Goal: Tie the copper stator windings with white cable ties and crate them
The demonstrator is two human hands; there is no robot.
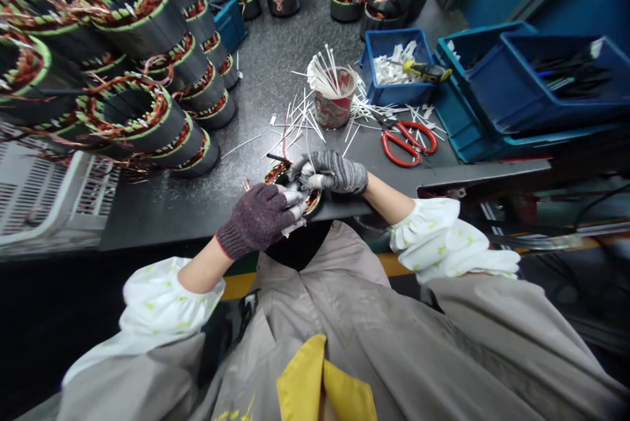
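Both gloved hands work at a copper-wound motor stator (pixel 295 186) lying at the table's front edge. My left hand (pixel 256 220), in a dark purple knit glove, presses its fingers on the stator's near side. My right hand (pixel 335 172), in a grey knit glove, pinches something white at the winding, perhaps a cable tie. Most of the stator is hidden by my hands. Loose white cable ties (pixel 300 126) lie scattered just beyond, around a stained cup (pixel 335 106) filled with more ties. Red-handled scissors (pixel 408 143) rest to the right.
Stacked wound stators (pixel 142 34) crowd the table's left side and back. A blue bin (pixel 396 67) holds white pieces and a yellow-handled screwdriver (pixel 426 71). Blue crates (pixel 556 80) sit at right, and a white plastic crate (pixel 44 198) stands at left.
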